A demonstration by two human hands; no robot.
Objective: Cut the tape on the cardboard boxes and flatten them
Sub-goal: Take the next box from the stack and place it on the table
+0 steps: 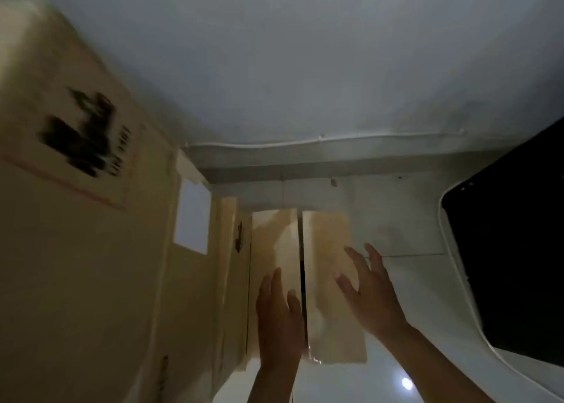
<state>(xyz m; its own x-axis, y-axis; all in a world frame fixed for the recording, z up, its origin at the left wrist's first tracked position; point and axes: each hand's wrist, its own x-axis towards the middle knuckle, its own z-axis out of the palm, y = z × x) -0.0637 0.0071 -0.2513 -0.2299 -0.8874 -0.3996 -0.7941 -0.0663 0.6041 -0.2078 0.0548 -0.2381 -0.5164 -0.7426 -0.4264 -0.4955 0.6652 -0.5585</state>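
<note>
Head view: blurred, unreadable black print (81, 131) on cardboard box (91, 265).

Cardboard boxes (305, 280) on pale tiled floor (412, 296)

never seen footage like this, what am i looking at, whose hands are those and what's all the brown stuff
There is no machine here. This is one picture from a wide-angle camera worn on a person's head, so you see their own two bare hands reaching forward, and the wide lens bends the edges of the room.

The brown stuff is cardboard. In front of the hands is a small cardboard box with two top flaps and a dark gap between them. The left hand lies with straight fingers on the left flap. The right hand is spread open at the right flap; whether it touches is hard to tell. Neither hand holds anything.

On the left stand larger cardboard boxes, blurred, one with dark print and one with a white label. Behind is a pale wall.
</note>
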